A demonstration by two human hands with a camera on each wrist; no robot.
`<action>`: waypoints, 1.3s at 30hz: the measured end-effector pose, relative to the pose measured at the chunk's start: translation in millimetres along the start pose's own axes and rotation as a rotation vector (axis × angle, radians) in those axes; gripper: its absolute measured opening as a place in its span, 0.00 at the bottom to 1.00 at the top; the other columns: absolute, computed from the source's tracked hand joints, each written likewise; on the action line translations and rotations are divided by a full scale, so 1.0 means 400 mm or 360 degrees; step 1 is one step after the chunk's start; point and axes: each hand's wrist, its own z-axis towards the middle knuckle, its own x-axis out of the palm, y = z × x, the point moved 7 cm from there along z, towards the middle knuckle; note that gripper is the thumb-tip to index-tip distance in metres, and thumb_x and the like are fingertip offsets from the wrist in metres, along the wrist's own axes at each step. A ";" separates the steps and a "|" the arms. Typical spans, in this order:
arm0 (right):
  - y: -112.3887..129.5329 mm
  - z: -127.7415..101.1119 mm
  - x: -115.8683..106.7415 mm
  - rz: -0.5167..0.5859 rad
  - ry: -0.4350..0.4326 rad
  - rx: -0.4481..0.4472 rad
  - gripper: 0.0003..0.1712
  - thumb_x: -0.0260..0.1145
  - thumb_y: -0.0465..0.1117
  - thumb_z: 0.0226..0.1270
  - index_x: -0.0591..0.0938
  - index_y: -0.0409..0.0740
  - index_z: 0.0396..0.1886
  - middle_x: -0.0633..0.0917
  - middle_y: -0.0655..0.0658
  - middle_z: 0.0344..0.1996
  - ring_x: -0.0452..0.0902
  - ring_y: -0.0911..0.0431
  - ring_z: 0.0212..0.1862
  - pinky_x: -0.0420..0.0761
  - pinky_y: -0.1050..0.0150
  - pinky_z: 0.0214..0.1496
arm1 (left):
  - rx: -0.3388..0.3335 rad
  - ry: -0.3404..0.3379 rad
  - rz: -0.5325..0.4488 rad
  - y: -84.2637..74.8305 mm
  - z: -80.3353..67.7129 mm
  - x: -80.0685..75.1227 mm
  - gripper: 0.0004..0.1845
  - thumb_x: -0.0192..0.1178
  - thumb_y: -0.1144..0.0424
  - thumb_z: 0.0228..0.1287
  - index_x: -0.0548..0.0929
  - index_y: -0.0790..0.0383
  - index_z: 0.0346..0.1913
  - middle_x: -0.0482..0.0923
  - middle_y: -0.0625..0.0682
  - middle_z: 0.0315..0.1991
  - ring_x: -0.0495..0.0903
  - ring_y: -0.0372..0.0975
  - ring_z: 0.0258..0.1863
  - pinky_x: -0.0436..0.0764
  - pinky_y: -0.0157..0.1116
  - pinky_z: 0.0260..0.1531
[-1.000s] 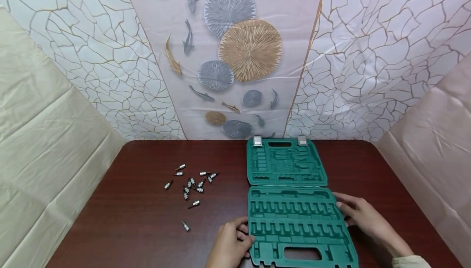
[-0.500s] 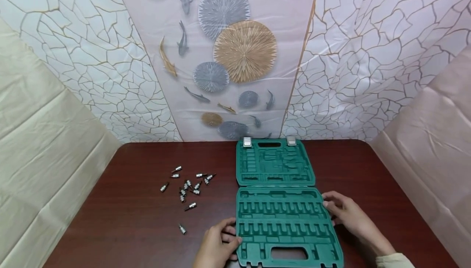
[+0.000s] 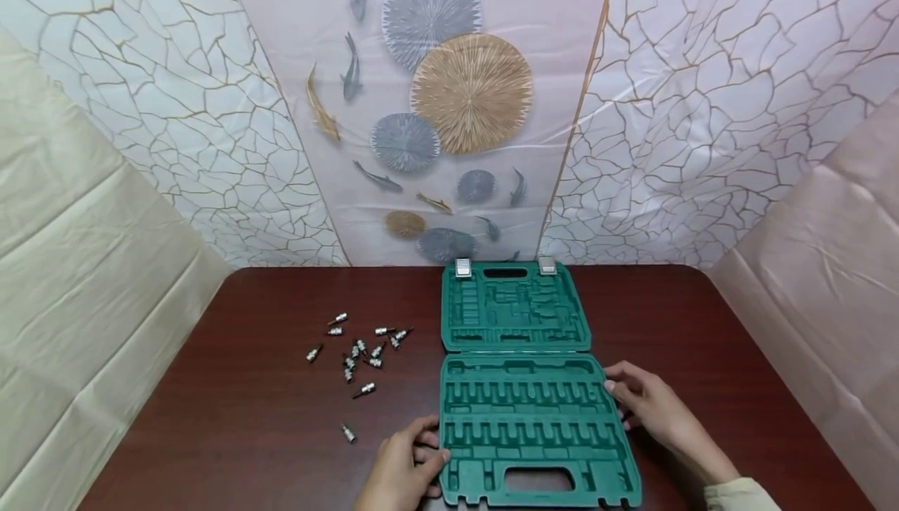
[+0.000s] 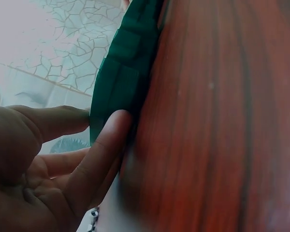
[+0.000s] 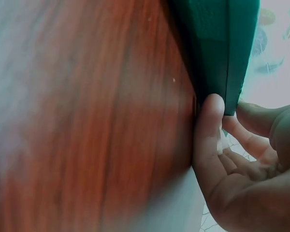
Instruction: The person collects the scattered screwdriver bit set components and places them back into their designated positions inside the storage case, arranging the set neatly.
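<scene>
A green plastic tool case (image 3: pixel 516 417) lies open flat on the table, with its molded slots bare and its lid toward the wall. My left hand (image 3: pixel 400 464) grips the near half by its left edge, thumb on the upper rim and fingers against the side. On the opposite edge, close to the hinge, my right hand (image 3: pixel 653 409) pinches the case in the same way. Both wrist views show thumb and fingers on the case's side wall (image 4: pixel 113 87). Left of the case lie several small silver bit sockets, one of them a bit socket (image 3: pixel 365 391) with a dark tip.
The dark red wooden table (image 3: pixel 232 433) runs back to a patterned wall cloth (image 3: pixel 485 207). Cream cloth panels slope up at both sides. A lone bit socket (image 3: pixel 349 433) lies nearest my left hand. Two metal latches sit on the lid's far edge.
The case has slid left across the table, closer to the bit sockets, with both hands moving along on its edges. The bit sockets have stayed in place, while the head view shifted slightly.
</scene>
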 end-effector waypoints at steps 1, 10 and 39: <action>0.002 0.000 0.002 -0.0015 -0.0005 0.0001 0.19 0.57 0.38 0.85 0.76 0.30 0.66 0.81 0.42 0.31 0.77 0.50 0.32 0.84 0.56 0.31 | -0.0001 -0.0007 0.0011 -0.001 -0.001 -0.002 0.29 0.69 0.66 0.71 0.74 0.75 0.71 0.81 0.52 0.44 0.86 0.40 0.37 0.87 0.43 0.30; 0.019 0.010 0.026 -0.0135 -0.0015 -0.0029 0.17 0.58 0.41 0.85 0.79 0.37 0.63 0.79 0.43 0.28 0.74 0.50 0.29 0.77 0.55 0.27 | 0.0028 -0.0103 0.0060 -0.011 -0.018 -0.028 0.27 0.68 0.70 0.71 0.75 0.76 0.69 0.80 0.54 0.43 0.86 0.41 0.37 0.87 0.41 0.27; 0.039 0.019 0.107 0.0335 0.0140 0.0018 0.31 0.59 0.42 0.84 0.67 0.31 0.78 0.85 0.42 0.40 0.82 0.51 0.35 0.87 0.55 0.37 | 0.0017 -0.0272 0.0222 -0.002 -0.047 -0.107 0.26 0.66 0.71 0.72 0.75 0.75 0.69 0.81 0.52 0.43 0.85 0.39 0.38 0.86 0.41 0.26</action>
